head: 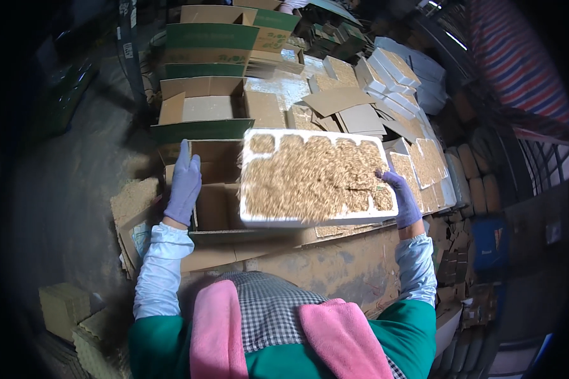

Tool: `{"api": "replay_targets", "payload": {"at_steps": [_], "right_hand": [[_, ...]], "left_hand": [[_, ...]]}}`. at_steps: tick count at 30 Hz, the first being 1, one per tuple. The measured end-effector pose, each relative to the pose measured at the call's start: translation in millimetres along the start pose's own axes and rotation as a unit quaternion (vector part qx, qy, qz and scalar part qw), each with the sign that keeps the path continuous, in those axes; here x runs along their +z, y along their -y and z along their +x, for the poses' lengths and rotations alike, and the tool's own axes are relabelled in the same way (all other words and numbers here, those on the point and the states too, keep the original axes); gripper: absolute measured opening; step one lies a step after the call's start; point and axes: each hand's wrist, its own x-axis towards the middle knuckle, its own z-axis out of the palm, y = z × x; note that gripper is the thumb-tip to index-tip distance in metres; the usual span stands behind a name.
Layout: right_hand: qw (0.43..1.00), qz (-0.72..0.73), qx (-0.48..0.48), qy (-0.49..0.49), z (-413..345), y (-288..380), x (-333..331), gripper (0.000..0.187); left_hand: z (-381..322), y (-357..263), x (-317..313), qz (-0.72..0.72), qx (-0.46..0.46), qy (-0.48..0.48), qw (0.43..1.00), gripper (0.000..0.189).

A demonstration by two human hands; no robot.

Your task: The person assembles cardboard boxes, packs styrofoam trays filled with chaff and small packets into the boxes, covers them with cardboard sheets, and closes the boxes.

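Note:
My right hand [400, 196], in a purple glove, grips the right end of a white foam tray [317, 177] filled with straw-coloured loose material like husks or shavings. The tray is slightly blurred and tilted, its left end beside an open cardboard box [211, 203] with green outer sides. My left hand [184, 187], also gloved, is at the left edge of that box, fingers extended and apart from the tray. Whether its palm touches the box wall cannot be told. Behind this box stands another open cardboard box [208, 102].
More green and brown boxes [211, 38] stand at the back. Cardboard sheets [341, 102] and several filled white trays [393, 66] lie on the table at right. Folded cardboard [133, 222] and straw-coloured material lie left of the near box. A person's sleeve [291, 5] shows at the far top.

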Motion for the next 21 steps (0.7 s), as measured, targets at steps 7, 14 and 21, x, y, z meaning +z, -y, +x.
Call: {"api": "replay_targets", "payload": {"at_steps": [7, 14, 21], "right_hand": [[0.989, 0.032, -0.006, 0.143, 31.0, -1.4, 77.0, 0.058], [0.864, -0.436, -0.068, 0.242, 53.1, -11.7, 106.2, 0.031], [0.667, -0.712, -0.198, 0.099, 87.9, -52.8, 153.4, 0.022]], "left_hand": [[-26.1, -18.6, -10.4, -0.258, -0.089, 0.019, 0.962, 0.044], [-30.7, -3.8, -32.1, -0.071, -0.037, 0.015, 0.997, 0.044], [-24.1, -20.0, -22.7, 0.125, 0.012, 0.033, 0.992, 0.047]]}}
